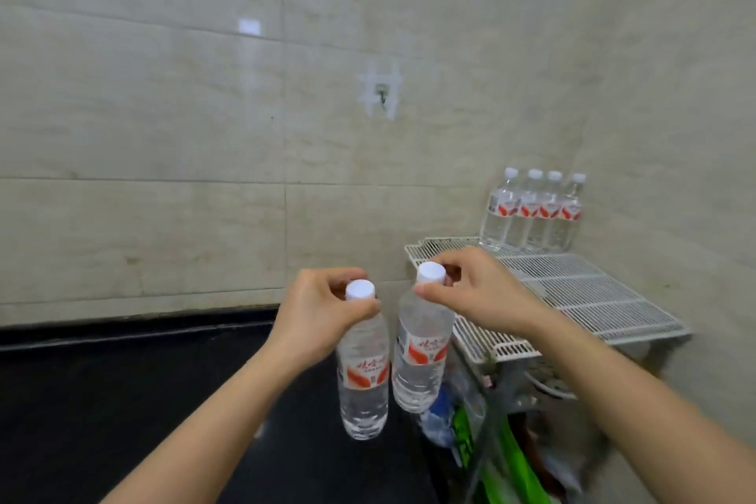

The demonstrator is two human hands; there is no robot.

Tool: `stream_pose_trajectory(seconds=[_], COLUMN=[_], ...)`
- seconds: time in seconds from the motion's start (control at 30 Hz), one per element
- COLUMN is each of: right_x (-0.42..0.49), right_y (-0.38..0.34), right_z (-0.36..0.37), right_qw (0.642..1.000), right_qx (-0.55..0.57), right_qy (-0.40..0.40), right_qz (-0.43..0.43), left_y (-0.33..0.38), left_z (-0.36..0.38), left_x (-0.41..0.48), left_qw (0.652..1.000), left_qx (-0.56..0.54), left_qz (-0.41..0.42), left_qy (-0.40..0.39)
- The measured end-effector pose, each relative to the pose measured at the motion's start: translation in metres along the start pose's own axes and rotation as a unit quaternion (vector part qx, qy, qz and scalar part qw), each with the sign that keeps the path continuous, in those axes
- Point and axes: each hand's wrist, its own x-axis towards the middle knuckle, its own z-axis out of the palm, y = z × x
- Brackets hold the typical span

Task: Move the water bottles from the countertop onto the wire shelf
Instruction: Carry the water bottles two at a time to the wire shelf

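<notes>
Closest to you, the black table [122, 401] spreads off to the left, and past its right edge a green bag [507, 458] sits among blurred clutter. Just beyond, your left hand [323, 311] pinches the left bottle [364, 376] at the neck under its white cap, fingers curled round it. The bottle hangs upright over the table's right end (whether its base touches the top, I cannot tell). Your right hand [482, 291] grips the right bottle [421, 356] the same way, below the cap. That one tilts, its base leaning toward the left bottle, the two just beside each other. Behind your right hand lies the white wire shelf [572, 299]. At its far corner four bottles [532, 213] stand upright in a row against the tiled wall [163, 135]. Higher up, a hook [382, 92] is stuck to that wall.
</notes>
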Motion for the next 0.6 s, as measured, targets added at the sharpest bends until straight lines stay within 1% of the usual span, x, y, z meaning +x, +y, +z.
stream_pose_trajectory(seconds=[0.2,0.3,0.47,0.6], right_x=[0.007,0.01,0.013,0.024], right_y=[0.061,0.093,0.146,0.198], right_z=[-0.101,-0.138,-0.178,-0.205], right_qw=[0.997,0.996,0.993,0.988], right_qx=[0.022,0.024,0.026,0.016], right_qy=[0.078,0.091,0.116,0.144], right_qz=[-0.012,-0.002,0.028,0.058], left_y=[0.072,0.098,0.126,0.132], left_z=[0.085,0.129,0.191,0.246], left_x=[0.062,0.093,0.137,0.176], left_qw=[0.996,0.995,0.992,0.989], left_qx=[-0.083,-0.083,-0.085,-0.101], left_qz=[0.027,0.043,0.09,0.095], left_qy=[0.022,0.027,-0.026,-0.057])
